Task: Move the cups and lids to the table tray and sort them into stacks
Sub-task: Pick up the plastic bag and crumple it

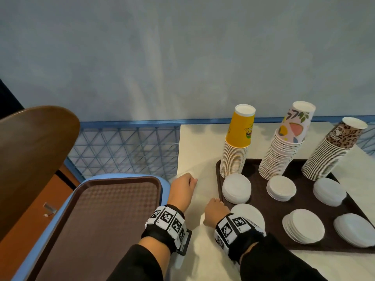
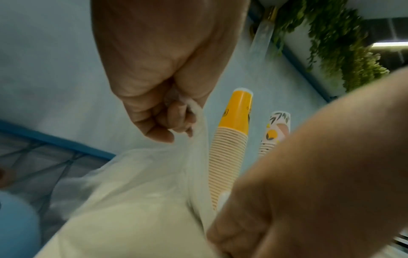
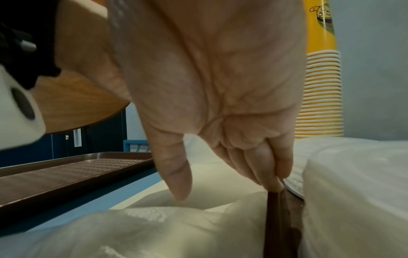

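Note:
A dark brown tray (image 1: 218, 179) lies on the white table. It bears three upside-down cup stacks: yellow (image 1: 237, 145), floral (image 1: 284, 147) and leopard-print (image 1: 332, 151). Several piles of white lids (image 1: 236, 187) sit in front of them. My right hand (image 1: 214, 209) grips the tray's left rim (image 3: 273, 218), its fingers (image 3: 264, 164) curled over it and the thumb pointing down. To its left, my left hand (image 1: 183, 187) pinches a fold of the thin white plastic sheet (image 2: 143, 192) that covers the table. The yellow stack (image 2: 232, 139) stands just beyond both hands.
A second brown tray (image 1: 105, 216), with nothing on it, rests on a blue surface left of the table. A brown wooden chair back (image 1: 30, 149) rises at the far left. A blue mesh rail (image 1: 125, 151) and a pale wall stand behind.

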